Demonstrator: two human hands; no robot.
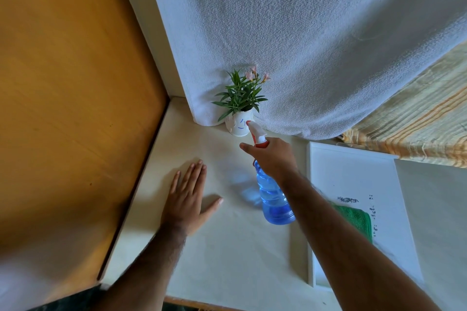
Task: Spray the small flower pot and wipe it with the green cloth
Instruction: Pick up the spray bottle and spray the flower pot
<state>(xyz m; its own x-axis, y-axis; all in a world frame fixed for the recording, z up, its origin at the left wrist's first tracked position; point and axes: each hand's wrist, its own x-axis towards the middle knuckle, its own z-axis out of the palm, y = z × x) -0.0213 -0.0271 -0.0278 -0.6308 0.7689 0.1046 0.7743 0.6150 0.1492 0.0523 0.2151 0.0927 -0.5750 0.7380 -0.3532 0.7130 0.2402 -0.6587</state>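
An orange-brown wooden panel [70, 108] fills the far left, beyond the left hand [188, 195], which lies flat and open on the pale surface [227, 247], fingers spread, holding nothing. Ahead of that hand and to its right, the small white flower pot [238, 127] stands upright against a white textured cloth [303, 33] hanging behind it; the pot bears blue marks and holds green leaves and pink blossoms. The right hand [274, 159] is closed around the neck of a blue spray bottle [274, 199], with the white and red nozzle [255, 131] just beside the pot's right side, possibly touching it. The bottle tilts, its base lifted toward the person. To the right of that hand lies a white tray [353, 171], and the green cloth [360, 219] rests in it, partly hidden by the right forearm. A striped yellow fabric [417, 121] lies beyond the tray.
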